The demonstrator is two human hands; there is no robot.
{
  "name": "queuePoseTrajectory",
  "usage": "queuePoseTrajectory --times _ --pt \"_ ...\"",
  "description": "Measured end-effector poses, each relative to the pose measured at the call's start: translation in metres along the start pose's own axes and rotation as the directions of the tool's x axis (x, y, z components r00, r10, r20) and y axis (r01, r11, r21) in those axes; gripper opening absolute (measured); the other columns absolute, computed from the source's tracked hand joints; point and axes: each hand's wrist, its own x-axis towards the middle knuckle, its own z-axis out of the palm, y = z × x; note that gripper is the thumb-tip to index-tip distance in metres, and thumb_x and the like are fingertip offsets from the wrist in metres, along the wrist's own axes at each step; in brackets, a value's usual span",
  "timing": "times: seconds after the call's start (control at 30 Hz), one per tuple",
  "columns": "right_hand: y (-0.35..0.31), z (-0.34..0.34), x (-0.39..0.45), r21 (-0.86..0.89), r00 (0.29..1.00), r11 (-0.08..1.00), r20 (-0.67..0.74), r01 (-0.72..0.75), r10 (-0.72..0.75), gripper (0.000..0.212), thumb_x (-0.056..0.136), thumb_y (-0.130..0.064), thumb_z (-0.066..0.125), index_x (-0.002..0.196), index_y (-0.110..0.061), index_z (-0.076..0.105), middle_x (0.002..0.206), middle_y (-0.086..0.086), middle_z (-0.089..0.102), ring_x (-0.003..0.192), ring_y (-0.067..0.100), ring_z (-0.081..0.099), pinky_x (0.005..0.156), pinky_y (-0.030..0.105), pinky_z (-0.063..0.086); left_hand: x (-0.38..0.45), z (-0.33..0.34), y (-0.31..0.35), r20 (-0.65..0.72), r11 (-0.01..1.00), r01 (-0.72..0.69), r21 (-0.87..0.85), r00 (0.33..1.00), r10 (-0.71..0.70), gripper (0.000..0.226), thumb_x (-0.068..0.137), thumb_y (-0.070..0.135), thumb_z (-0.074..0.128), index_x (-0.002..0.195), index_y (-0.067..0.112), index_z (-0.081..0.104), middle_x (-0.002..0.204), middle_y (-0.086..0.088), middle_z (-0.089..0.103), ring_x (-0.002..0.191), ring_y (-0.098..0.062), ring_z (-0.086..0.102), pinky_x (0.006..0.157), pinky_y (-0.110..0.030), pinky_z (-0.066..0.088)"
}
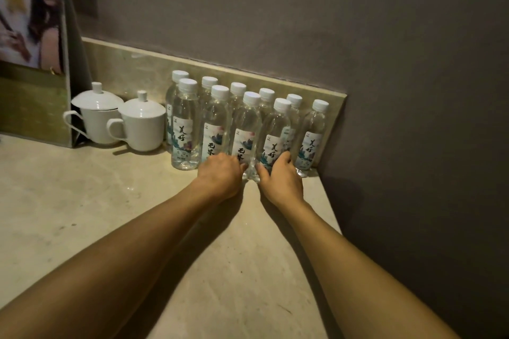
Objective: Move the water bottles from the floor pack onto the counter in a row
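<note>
Forearms: two bare forearms are seen reaching from the bottom edge toward the far right corner; elbows are cut off by the frame.
Left hand (220,173): laid low against the second front bottle (216,124); fingers are curled round its base, and the fingertips are hidden behind the hand itself.
Right hand (281,179): curled round the lower part of the fourth front bottle (276,132), thumb stretched toward the bottle between the hands.
Middle bottle (246,132): stood between the two hands; its foot is partly masked by thumb and knuckles.
Water bottles: nine white-capped bottles are counted upright on the tabletop (96,201), four in front, five behind against the backsplash (124,63); back-row labels are mostly hidden by the front row.
Rightmost bottle (312,135): placed in the corner, close to the dark side wall (413,146).
Lidded cups (140,124): two white cups with handles are set left of the bottles, the nearer just beside the first bottle.
Standing card (33,63): cut off at the left edge; its printed picture is too blurred to be read.
Floor pack: not shown.
</note>
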Motion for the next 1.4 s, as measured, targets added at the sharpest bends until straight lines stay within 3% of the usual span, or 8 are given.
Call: queuePoseTrajectory --times 0.5,0.6,0.73,0.83,0.93,1.0,1.1,1.4 --pt "-0.001 -0.012 -0.005 0.149 0.99 0.984 0.115 -0.101 0.084 0.071 0.09 -0.047 0.058 0.139 -0.004 0.031 0.143 0.017 0.044 0.129 0.036 0.046 0.1 0.043 0.043 -0.003 -0.001 -0.004 -0.031 1.0 -0.018 -0.012 0.999 0.018 0.04 0.1 0.048 0.039 0.098 0.015 0.061 0.072 -0.001 0.047 0.075 -0.019 0.053 0.066 -0.032 0.045" --pt "0.003 -0.019 -0.01 0.194 0.989 0.975 0.116 -0.112 0.09 0.064 0.09 -0.044 0.061 0.135 -0.006 0.035 0.14 0.017 0.046 0.127 0.035 0.047 0.098 0.042 0.042 -0.011 -0.009 0.002 -0.044 0.999 0.016 0.039 0.999 -0.015 0.043 0.098 0.053 0.039 0.089 0.016 0.059 0.073 -0.003 0.047 0.075 -0.02 0.051 0.066 -0.033 0.042" --pt "0.012 -0.031 -0.018 0.235 0.992 0.966 0.097 -0.104 0.083 0.059 0.088 -0.04 0.063 0.132 -0.008 0.04 0.137 0.014 0.05 0.124 0.034 0.049 0.098 0.041 0.044 -0.019 -0.018 0.019 -0.008 1.0 0.017 0.006 1.0 -0.017 0.046 0.098 0.052 0.04 0.078 0.013 0.052 0.072 -0.005 0.051 0.073 -0.021 0.056 0.072 -0.035 0.053" --pt "0.02 -0.049 -0.024 0.242 0.997 0.968 0.059 -0.068 0.055 0.045 0.088 -0.036 0.061 0.122 -0.009 0.048 0.126 0.013 0.057 0.115 0.034 0.055 0.094 0.046 0.048 -0.026 -0.026 0.038 -0.008 0.998 0.009 -0.06 1.0 -0.01 0.04 0.099 0.046 0.042 0.077 0.014 0.055 0.068 -0.003 0.051 0.066 -0.018 0.055 0.063 -0.032 0.049" --pt "0.032 -0.077 -0.033 0.312 0.999 0.949 0.028 -0.036 0.028 0.038 0.089 -0.03 0.06 0.121 -0.01 0.053 0.121 0.012 0.06 0.109 0.029 0.059 0.093 0.048 0.051 -0.038 -0.034 0.066 -0.045 0.995 -0.007 -0.104 0.999 0.003 0.04 0.1 0.041 0.04 0.073 0.016 0.054 0.068 -0.003 0.055 0.061 -0.014 0.053 0.055 -0.028 0.042" --pt "0.046 -0.099 -0.039 0.32 1.0 0.947 -0.01 0.009 -0.006 0.032 0.09 -0.029 0.06 0.116 -0.011 0.058 0.117 0.009 0.062 0.106 0.026 0.06 0.092 0.045 0.051 -0.047 -0.039 0.09 -0.065 0.992 -0.02 -0.126 0.998 0.012 0.039 0.1 0.039 0.039 0.073 0.016 0.055 0.074 -0.006 0.06 0.066 -0.018 0.058 0.061 -0.032 0.051" --pt "0.075 -0.136 -0.051 0.298 0.997 0.953 -0.067 0.057 -0.039 0.024 0.091 -0.029 0.057 0.107 -0.012 0.063 0.108 0.006 0.065 0.098 0.018 0.057 0.087 0.035 0.049 -0.064 -0.049 0.137 -0.111 0.993 -0.051 -0.111 0.993 0.039 0.04 0.099 0.039 0.036 0.089 0.011 0.063 0.086 -0.011 0.063 0.082 -0.03 0.063 0.076 -0.04 0.056" --pt "0.199 -0.251 -0.103 0.266 0.973 0.963 -0.23 0.04 0.023 0.017 0.09 -0.029 0.057 0.088 -0.017 0.068 0.087 0.002 0.07 0.087 0.022 0.066 0.074 0.028 0.05 -0.124 -0.053 0.314 -0.099 0.968 -0.191 -0.162 0.979 0.177 0.028 0.098 0.028 0.047 0.113 0.013 0.066 0.113 -0.016 0.063 0.102 -0.036 0.062 0.078 -0.039 0.048"
